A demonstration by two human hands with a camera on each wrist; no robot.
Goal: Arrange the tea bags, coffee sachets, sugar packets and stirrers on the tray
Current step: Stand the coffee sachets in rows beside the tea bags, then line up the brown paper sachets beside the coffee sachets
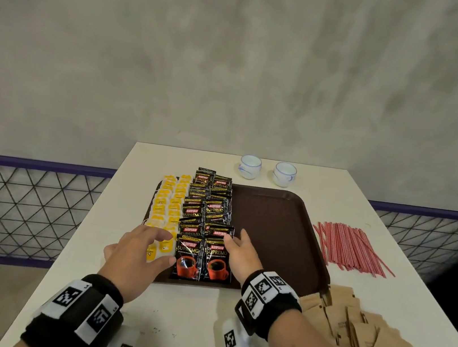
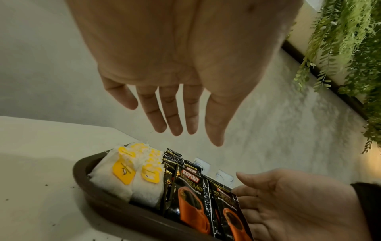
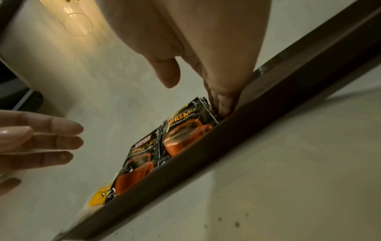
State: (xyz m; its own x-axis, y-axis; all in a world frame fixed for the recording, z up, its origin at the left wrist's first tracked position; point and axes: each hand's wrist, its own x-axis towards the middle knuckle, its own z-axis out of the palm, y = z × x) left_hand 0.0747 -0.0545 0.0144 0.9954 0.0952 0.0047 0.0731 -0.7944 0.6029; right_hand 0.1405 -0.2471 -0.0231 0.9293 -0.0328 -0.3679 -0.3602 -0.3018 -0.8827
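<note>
so, nearest the person, both hands hover at the tray's near edge, one on each side of the front pair of coffee sachets (image 1: 202, 258). the left hand (image 1: 141, 252) floats above the nearest tea bags (image 1: 164, 217), fingers straight and spread, holding nothing. the right hand (image 1: 241, 254) is also loose and empty; its fingertips (image 3: 223, 104) reach down to the right edge of the right-hand sachet, touching or nearly so, as if nudging that column square.

what matters for the coming move, i'd judge, is that everything left to do lies to the right. the sugar packets (image 1: 369, 337) sit in a loose brown heap at the desk's near right corner, just off the tray's near right corner, so the right hand is much the nearer. further back along the desk's right edge lie the stirrers (image 1: 352, 243), a red-and-white sheaf whose long axis runs roughly near to far, slightly fanned, close to the tray's own long direction.

on the tray (image 1: 281, 234) itself, the tea bags fill the left edge in two columns, the sachets overlap in two columns beside them running away towards the far edge, and the whole right half is bare brown.

beyond the tray's far edge, two small white cups (image 1: 267, 170) stand near the desk's far edge.
</note>
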